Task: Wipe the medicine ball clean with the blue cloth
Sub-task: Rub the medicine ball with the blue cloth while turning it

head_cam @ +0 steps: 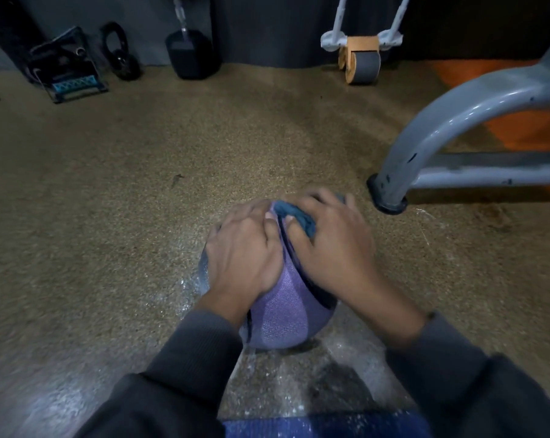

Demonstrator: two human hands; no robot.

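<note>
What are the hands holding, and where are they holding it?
The right hand grips the bunched blue cloth against the top of the purple medicine ball. The left hand rests spread on the ball's upper left side.

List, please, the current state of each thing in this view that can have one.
medicine ball: resting on the floor, both hands on it.
blue cloth: bunched, pressed on the ball's top.
left hand: fingers spread flat on the ball.
right hand: holds the cloth.
roller: standing by the wall, untouched.
</note>
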